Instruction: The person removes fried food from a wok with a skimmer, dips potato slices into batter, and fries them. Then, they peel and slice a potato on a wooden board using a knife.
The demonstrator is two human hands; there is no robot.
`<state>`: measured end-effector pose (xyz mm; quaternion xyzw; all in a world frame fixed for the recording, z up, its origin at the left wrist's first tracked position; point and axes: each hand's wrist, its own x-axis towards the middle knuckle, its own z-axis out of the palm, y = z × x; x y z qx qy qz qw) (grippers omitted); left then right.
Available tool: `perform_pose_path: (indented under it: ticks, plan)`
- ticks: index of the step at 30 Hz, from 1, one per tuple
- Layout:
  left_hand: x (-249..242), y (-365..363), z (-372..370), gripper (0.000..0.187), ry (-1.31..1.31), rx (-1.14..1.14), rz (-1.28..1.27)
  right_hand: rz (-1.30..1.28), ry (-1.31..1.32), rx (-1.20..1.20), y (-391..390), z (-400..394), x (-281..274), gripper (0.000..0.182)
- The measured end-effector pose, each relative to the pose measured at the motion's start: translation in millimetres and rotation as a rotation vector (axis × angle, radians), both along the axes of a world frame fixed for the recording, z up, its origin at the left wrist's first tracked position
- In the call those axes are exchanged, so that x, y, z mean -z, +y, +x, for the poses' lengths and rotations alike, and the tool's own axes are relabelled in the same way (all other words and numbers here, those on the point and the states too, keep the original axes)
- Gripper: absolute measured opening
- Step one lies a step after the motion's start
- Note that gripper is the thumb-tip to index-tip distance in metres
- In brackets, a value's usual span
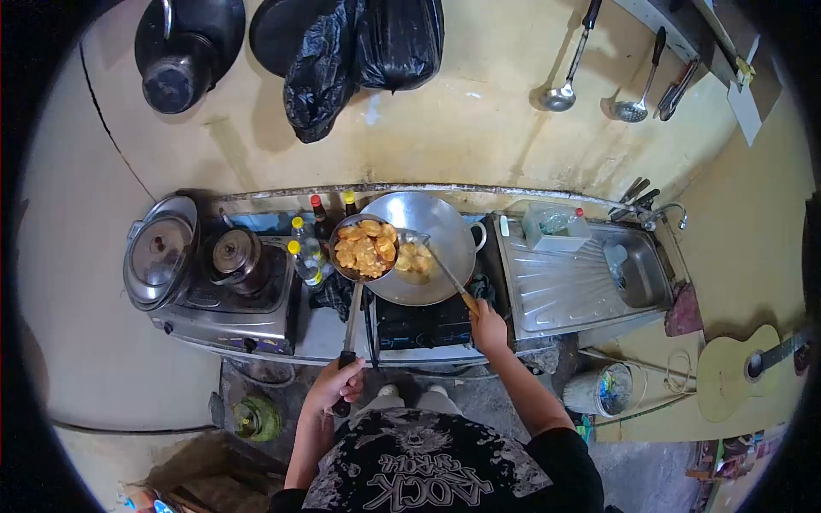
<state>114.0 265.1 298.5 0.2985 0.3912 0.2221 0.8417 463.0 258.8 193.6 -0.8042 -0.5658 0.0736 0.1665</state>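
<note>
The only lettering that can be read stands on the front of the person's black T-shirt (428, 466): large pale letters spelling "ROCK", seen upside down from the head camera. A smaller word beneath it is too blurred to read.

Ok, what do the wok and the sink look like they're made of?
The wok looks like bare metal, probably aluminium or steel: pale grey with a dull sheen. The sink and its ribbed drainer look like stainless steel: silvery, brushed, reflecting light.

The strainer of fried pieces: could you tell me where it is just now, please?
In the head view the strainer hangs over the wok's left rim, right of the bottles, its handle in the left hand.
</note>
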Motion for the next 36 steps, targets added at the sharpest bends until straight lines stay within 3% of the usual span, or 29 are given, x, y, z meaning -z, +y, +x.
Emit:
perform_pose_path:
  ticks: [7, 11, 17, 20, 29, 36]
  plan:
    - [1.8, 1.8, 17.2, 0.037, -0.024, -0.073, -0.037, 0.099, 0.384, 0.091, 12.5, 38.4, -13.8, 0.029]
    - [3.3, 0.5, 25.0, 0.035, -0.035, -0.092, -0.035, -0.076, 0.320, -0.001, 18.3, 52.0, -32.7, 0.029]
    - [5.3, 1.5, 36.9, 0.035, -0.046, -0.119, -0.029, 0.062, 0.358, -0.119, 25.6, 55.0, -8.5, 0.030]
    - [8.1, 1.5, 40.3, 0.035, -0.047, -0.114, -0.038, -0.220, 0.549, -0.042, 26.5, 68.1, -22.8, 0.033]
    - [-6.0, -4.1, 45.3, 0.032, 0.005, -0.154, -0.019, 0.026, 0.384, -0.143, 28.2, 64.0, -41.1, 0.035]
    - [-0.9, -6.0, 49.0, 0.034, -0.026, -0.141, -0.003, -0.057, 0.489, -0.231, 32.1, 62.9, -48.9, 0.034]
